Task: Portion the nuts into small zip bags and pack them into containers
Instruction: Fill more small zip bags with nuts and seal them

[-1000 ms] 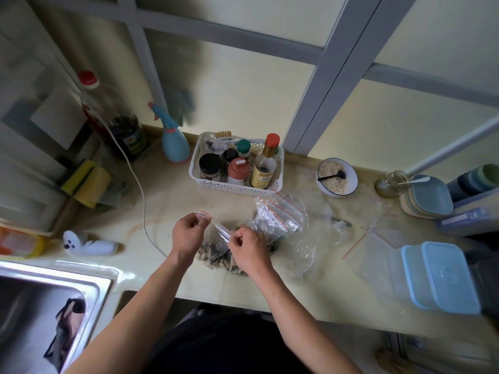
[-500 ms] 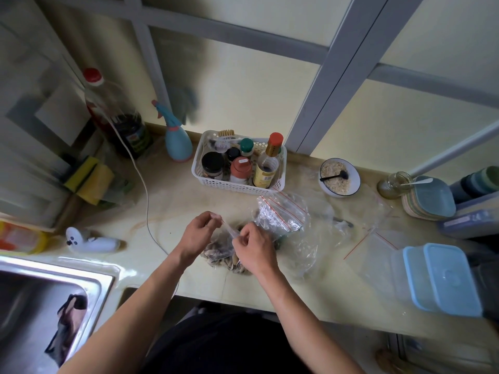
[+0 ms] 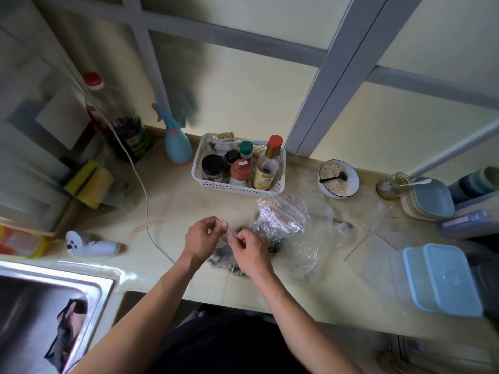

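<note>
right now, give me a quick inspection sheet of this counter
surface: pale counter, faint stains.
job's things: small zip bag pinched at its top by both hands above a pile of nuts; spare zip bags; blue-lidded container at the right.
clutter: white basket of bottles, bowl with spoon, spray bottle, sponges.
grippers: left hand and right hand both pinch the bag.
cables: white cord trails across the counter.
surroundings: steel sink at the left, window frame behind.
</note>
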Tool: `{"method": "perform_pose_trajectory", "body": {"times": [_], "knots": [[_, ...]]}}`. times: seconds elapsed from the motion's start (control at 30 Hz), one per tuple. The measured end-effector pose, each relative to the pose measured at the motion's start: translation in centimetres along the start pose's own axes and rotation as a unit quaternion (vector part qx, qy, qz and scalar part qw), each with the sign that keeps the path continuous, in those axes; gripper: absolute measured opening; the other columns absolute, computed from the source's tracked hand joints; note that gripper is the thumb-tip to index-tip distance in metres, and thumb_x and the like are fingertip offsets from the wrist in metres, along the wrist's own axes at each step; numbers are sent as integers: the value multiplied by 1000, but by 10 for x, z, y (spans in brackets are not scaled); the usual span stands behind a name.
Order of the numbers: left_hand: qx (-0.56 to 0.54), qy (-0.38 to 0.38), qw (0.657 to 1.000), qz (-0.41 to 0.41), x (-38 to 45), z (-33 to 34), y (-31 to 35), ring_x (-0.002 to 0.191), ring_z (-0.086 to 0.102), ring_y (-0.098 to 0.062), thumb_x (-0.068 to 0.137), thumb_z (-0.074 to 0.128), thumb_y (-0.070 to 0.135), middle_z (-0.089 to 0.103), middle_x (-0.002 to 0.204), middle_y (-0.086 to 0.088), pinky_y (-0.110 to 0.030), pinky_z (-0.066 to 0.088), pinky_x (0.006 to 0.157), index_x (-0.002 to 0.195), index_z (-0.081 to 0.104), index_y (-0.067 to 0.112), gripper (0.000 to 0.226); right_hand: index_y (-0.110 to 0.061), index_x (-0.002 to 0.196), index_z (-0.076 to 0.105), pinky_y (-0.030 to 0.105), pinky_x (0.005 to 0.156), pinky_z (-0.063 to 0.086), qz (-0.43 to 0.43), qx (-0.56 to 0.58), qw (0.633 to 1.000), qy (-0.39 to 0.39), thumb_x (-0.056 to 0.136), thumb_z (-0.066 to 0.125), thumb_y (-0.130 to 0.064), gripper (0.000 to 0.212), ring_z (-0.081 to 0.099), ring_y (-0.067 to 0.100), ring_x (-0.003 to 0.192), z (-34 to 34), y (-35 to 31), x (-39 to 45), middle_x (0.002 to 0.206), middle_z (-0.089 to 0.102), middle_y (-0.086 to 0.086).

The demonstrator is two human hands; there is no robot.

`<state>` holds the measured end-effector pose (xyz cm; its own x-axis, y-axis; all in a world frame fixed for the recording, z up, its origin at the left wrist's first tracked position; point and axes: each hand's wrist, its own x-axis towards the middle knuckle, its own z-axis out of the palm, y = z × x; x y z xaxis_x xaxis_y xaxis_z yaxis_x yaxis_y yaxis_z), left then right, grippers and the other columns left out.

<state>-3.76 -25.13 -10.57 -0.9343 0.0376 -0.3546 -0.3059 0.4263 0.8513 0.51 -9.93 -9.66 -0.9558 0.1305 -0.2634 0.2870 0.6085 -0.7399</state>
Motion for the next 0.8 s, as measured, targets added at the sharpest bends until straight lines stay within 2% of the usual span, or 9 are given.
{"method": "perform_pose_trajectory", "body": {"times": [0.1,0.2,0.33,0.4,0.47,0.57,0.67,0.73,0.8], "knots": [[-30,31,998,-35,4,-7,-3,79,70,-13,91,71,41,75,76,11,-42,56,85,77,73,30,18,-12,81,60,32,63,37,9,-3,999,-34,98,65,-29,24,47,6,57,-4,9,-2,63,54,-11],[-24,23,999,-38,2,-8,-6,77,70,-12,88,72,48,75,76,13,-42,56,82,79,75,33,17,-11,82,59,35,72,43,0,-29,999,-26,98,65,-26,23,53,16,62,-3,13,-4,65,59,-7],[-16,10,999,-29,3,-4,-2,68,63,-12,93,68,42,72,71,11,-36,51,73,78,71,23,24,-20,77,55,22,58,38,-2,-4,1000,-12,96,66,-33,26,51,5,57,-9,11,-3,62,55,-11],[-29,-16,999,-6,5,-7,1,68,60,-5,96,65,35,69,73,12,-32,47,71,82,69,21,21,-19,82,57,20,63,36,5,13,999,51,96,64,-37,24,53,7,71,-12,18,-3,77,59,-8],[-55,-50,997,19,4,-12,1,75,60,-7,98,63,34,66,80,12,-34,49,77,90,69,19,18,-17,90,59,24,73,37,12,-3,993,114,97,61,-27,13,54,15,86,-14,26,-2,91,60,-1],[-79,-108,991,27,0,-19,1,98,65,-19,98,63,29,66,106,2,-38,57,85,107,66,21,13,-19,99,64,31,86,41,22,-56,992,109,90,65,-24,10,54,17,98,-18,37,3,98,61,-2],[-74,-141,987,-38,-5,-19,3,91,68,-11,95,62,9,63,115,-7,-22,59,71,127,51,20,36,-21,93,70,34,89,40,22,-88,995,49,86,71,-32,13,52,16,95,-19,40,8,91,65,-6],[-35,-162,985,-49,-5,-19,-1,75,67,-1,90,64,-4,63,108,-11,-16,53,62,125,46,7,41,-19,82,68,32,80,43,-14,-49,999,16,87,72,-26,9,56,14,84,-16,40,8,79,64,-8],[-17,-193,981,-27,-3,-22,-11,77,69,0,86,75,0,68,104,-10,-16,53,66,119,54,1,39,-14,80,61,23,65,39,-17,7,1000,-21,92,68,-20,15,51,4,66,-16,33,6,72,59,-8]]}}
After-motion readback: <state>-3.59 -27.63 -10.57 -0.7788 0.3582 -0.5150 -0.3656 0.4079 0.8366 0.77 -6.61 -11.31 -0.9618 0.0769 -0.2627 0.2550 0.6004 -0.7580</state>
